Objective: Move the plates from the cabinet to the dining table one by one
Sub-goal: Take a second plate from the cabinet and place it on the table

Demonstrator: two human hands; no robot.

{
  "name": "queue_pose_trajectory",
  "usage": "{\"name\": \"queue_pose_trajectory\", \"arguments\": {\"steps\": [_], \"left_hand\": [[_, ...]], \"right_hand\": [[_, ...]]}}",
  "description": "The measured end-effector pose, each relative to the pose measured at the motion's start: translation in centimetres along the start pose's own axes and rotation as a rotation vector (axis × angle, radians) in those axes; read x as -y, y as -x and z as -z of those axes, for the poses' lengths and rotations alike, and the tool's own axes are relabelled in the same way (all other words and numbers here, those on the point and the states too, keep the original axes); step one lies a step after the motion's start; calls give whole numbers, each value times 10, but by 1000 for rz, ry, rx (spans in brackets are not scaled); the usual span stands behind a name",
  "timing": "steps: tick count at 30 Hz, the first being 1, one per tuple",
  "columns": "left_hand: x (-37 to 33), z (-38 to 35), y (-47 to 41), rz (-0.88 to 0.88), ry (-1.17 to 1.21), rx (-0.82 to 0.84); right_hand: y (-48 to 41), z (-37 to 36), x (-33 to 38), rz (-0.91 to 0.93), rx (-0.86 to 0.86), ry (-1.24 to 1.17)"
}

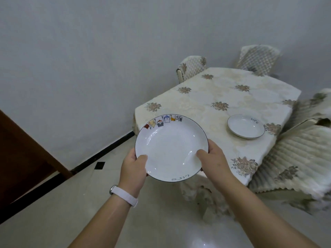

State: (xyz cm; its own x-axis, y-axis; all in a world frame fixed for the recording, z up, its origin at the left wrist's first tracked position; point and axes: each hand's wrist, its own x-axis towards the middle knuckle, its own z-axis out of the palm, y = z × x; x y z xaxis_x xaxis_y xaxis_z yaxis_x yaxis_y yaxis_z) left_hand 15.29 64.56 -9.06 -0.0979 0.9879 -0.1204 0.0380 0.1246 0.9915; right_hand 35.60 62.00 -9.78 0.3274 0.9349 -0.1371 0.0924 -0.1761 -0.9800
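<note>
Right now you hold 1 white plate (171,147) in both hands, out in front of you, at the near-left corner of the dining table (215,97). Your left hand (133,169) grips the near-left rim, thumb on top, fingers curled underneath; a pale wristband (123,195) sits on that wrist. Your right hand (213,161) grips the near-right rim the same way, thumb lying on the inner surface. The plate tilts slightly toward you, with cartoon figures on the far rim, small writing on the near rim and a thin dark edge line. Its far edge overlaps the table corner in view; cannot tell if it is over the table or short of it.

A 2nd plate (245,126) lies flat on the table near the right edge, well apart from the one you hold. A cream floral cloth (202,192) covers the table and hangs down below your right hand. The far-left chair (192,68) and far-right chair (258,58) stand at the far end. The near chair (304,145) is pushed against the right side, close beside the 2nd plate. The grey wall (89,59) is behind, with dark skirting (107,149) along its foot. A brown wooden panel (23,154) is at the left, and the pale glossy floor (161,221) has 1 small dark square (100,165).
</note>
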Motion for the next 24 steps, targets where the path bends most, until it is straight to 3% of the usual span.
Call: {"name": "queue_pose_trajectory", "arguments": {"steps": [7, 24], "left_hand": [[13, 4, -85, -4, 4, 61], [-16, 27, -347, -161, 16, 419]], "right_hand": [[-62, -36, -2, -26, -76, 19], [-208, -162, 56, -1, -425, 44]]}}
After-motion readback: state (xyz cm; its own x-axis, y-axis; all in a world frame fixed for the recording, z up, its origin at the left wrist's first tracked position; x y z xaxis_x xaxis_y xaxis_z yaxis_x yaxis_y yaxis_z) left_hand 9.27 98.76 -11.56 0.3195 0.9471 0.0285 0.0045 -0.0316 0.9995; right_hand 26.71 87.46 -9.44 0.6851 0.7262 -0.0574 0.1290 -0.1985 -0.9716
